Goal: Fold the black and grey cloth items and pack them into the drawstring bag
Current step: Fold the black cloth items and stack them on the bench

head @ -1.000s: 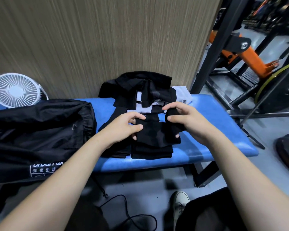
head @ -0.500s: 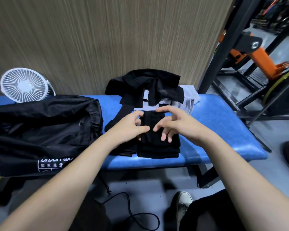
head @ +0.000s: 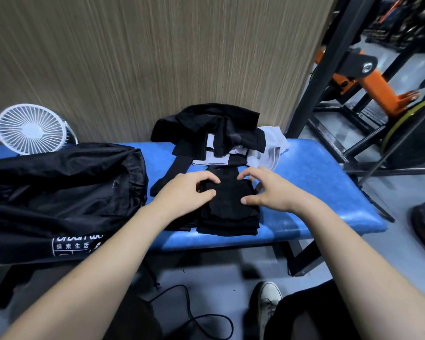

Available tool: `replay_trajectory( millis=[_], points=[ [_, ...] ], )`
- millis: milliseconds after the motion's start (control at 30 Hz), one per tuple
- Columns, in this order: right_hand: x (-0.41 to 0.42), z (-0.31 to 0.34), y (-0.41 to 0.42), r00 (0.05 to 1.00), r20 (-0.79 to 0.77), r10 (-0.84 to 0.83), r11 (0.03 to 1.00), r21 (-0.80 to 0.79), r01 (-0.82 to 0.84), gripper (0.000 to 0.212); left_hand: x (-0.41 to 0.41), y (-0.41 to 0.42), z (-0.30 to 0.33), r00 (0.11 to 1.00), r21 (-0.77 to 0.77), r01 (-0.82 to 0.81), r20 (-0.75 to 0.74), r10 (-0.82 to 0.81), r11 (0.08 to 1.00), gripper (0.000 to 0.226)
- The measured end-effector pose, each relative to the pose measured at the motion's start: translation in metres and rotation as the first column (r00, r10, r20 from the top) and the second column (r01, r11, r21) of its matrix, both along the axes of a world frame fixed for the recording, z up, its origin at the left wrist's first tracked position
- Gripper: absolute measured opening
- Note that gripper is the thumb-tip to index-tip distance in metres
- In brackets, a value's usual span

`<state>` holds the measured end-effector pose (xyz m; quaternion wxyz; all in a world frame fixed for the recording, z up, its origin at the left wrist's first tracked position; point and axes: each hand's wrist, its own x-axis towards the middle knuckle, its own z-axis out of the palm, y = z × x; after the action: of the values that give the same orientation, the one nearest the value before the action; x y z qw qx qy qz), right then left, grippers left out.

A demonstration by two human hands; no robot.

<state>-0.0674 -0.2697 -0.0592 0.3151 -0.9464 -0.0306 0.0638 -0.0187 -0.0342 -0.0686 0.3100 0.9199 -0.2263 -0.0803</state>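
Both hands sit on the folded black cloth (head: 228, 204), which I use as my landmark. I see my left hand (head: 184, 192) on its left edge, fingers curled and pinching the fabric with the thumb, and my right hand (head: 268, 190) on its right side, fingers arched, tips and thumb pressing down without gripping. One blue table (head: 317, 192) carries everything. Left of the folded cloth lies one black drawstring bag (head: 59, 192), crumpled; I cannot tell what is inside it. A white label near its front edge shows partial letters like "urban" and some Chinese characters. Behind the folded cloth is one loose heap of black cloth (head: 211, 128) with grey cloth (head: 272, 146) sticking out at its right. Far left of it, behind the bag, stands one white fan (head: 31, 130).
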Motion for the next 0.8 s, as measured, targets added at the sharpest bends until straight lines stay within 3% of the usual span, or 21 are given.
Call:
replay_trajectory(
  millis=[67, 267, 400, 500, 633, 800],
  points=[
    [-0.001, 0.003, 0.001, 1.0, 0.008, -0.026, 0.999, 0.031, 0.025, 0.048, 0.0, 0.0, -0.001, 1.0, 0.032, 0.003, 0.008, -0.003, 0.999, 0.026],
    [-0.003, 0.01, 0.001, 0.984, -0.007, -0.179, 0.902, 0.399, 0.167, 0.036, 0.005, -0.003, 0.001, 0.996, -0.206, 0.044, -0.071, -0.06, 0.978, 0.025],
    [-0.004, 0.012, -0.003, 0.978, -0.026, -0.205, 0.853, 0.485, 0.192, 0.035, 0.005, -0.001, 0.002, 0.988, -0.287, 0.052, -0.125, -0.091, 0.957, 0.023],
    [-0.003, 0.005, -0.004, 0.98, -0.049, -0.191, 0.896, 0.4, 0.195, 0.034, 0.003, 0.0, 0.002, 0.992, -0.209, 0.062, -0.096, -0.084, 0.976, 0.023],
    [0.001, -0.01, -0.001, 0.993, 0.023, -0.114, 0.993, 0.017, 0.113, 0.034, 0.0, 0.002, -0.004, 0.993, 0.083, 0.074, 0.087, -0.081, 0.994, 0.026],
    [0.0, -0.003, 0.003, 0.99, 0.141, -0.019, 1.0, 0.002, 0.019, 0.031, 0.003, 0.003, -0.002, 0.964, 0.063, 0.115, 0.235, -0.127, 0.991, 0.028]
  ],
)
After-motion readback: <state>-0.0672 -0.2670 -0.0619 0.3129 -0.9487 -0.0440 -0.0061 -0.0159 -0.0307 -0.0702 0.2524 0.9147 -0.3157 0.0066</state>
